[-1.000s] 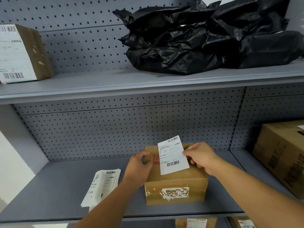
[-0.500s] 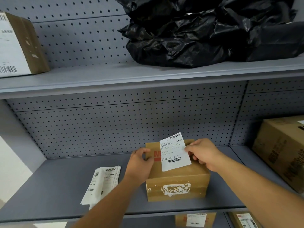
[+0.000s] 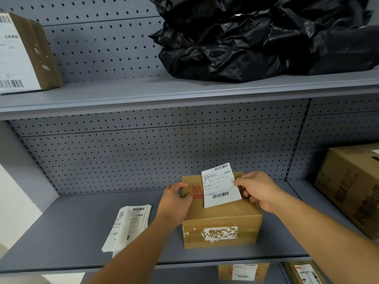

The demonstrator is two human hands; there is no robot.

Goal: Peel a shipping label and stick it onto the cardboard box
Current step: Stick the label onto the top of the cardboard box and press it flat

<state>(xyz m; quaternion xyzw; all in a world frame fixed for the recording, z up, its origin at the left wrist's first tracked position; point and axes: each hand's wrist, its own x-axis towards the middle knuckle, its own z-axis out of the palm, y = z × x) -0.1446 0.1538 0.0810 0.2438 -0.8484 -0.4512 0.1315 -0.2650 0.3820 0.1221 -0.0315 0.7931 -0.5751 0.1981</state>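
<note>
A small brown cardboard box point(image 3: 222, 228) stands on the grey middle shelf, with torn white label residue on its front face. My left hand point(image 3: 176, 203) grips the box's top left corner. My right hand point(image 3: 256, 191) pinches the right edge of a white shipping label point(image 3: 220, 185) with barcodes. The label hangs tilted over the box's top, its lower part close to the surface; whether it touches I cannot tell. A stack of white labels point(image 3: 128, 226) lies on the shelf to the left of the box.
Black plastic bags point(image 3: 256, 37) fill the upper shelf's right side, and a labelled box point(image 3: 24, 54) stands at its left. A large cardboard box point(image 3: 352, 187) sits at the right of the middle shelf. More labelled boxes point(image 3: 244, 271) show on the shelf below.
The view has tilted down slightly. The label and my right hand have shifted a little towards the back of the box; my left hand keeps its grip on the corner.
</note>
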